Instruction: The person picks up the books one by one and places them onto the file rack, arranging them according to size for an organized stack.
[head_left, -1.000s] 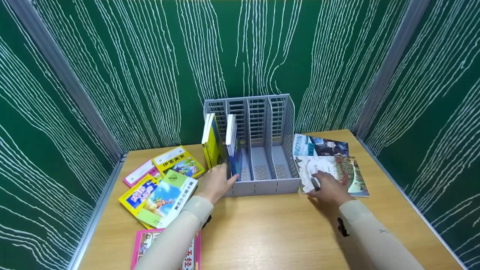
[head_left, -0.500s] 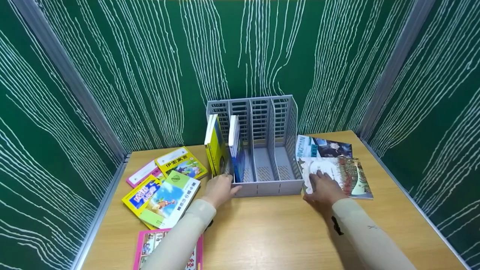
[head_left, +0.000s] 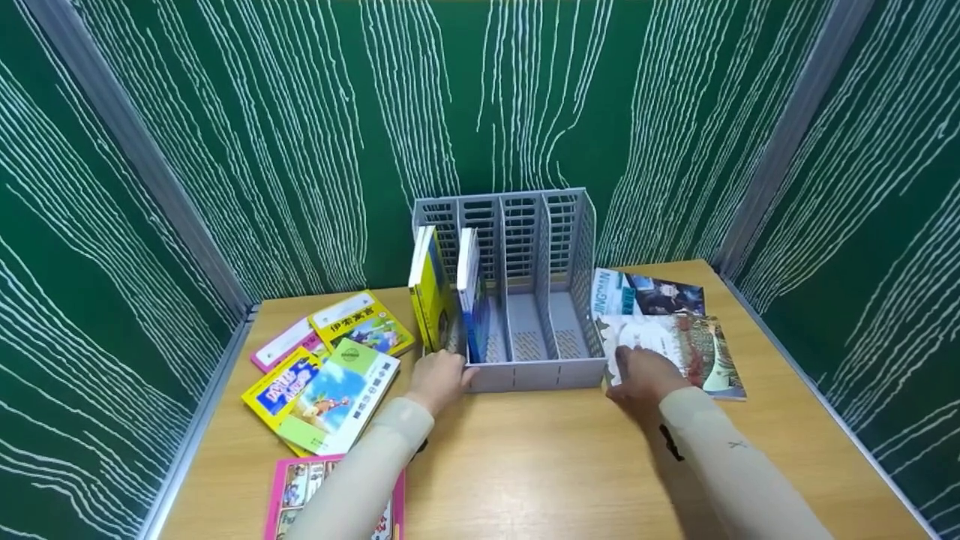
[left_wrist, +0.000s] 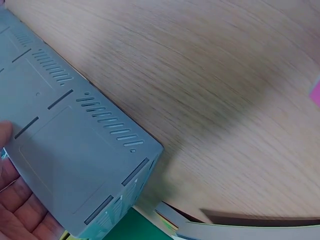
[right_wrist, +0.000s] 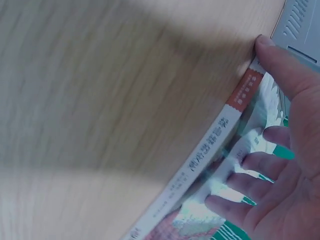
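Note:
A grey desktop file rack [head_left: 536, 376] with upright dividers stands at the back middle of the table. My left hand [head_left: 437, 379] grips its front wall near the left corner; in the left wrist view the thumb lies outside and the fingers [left_wrist: 22, 205] behind the wall. To the right of the rack, a paperback book [head_left: 694, 349] with a pale, reddish-brown cover lies flat. My right hand [head_left: 643, 373] rests on its left end. The right wrist view shows the thumb at the end of the spine [right_wrist: 200, 152] and the other fingers spread loosely over the cover.
A yellow book [head_left: 426, 292] and a blue-white book [head_left: 469, 292] stand in the rack's left slots. Several books, including a green-white one [head_left: 341, 397], overlap at left. A pink book [head_left: 281, 495] lies in front, partly under the left sleeve. Another book [head_left: 664, 295] lies behind the right one.
My left hand has drawn back from the standing books onto the rack's front wall. My right hand has shifted slightly left on the paperback book.

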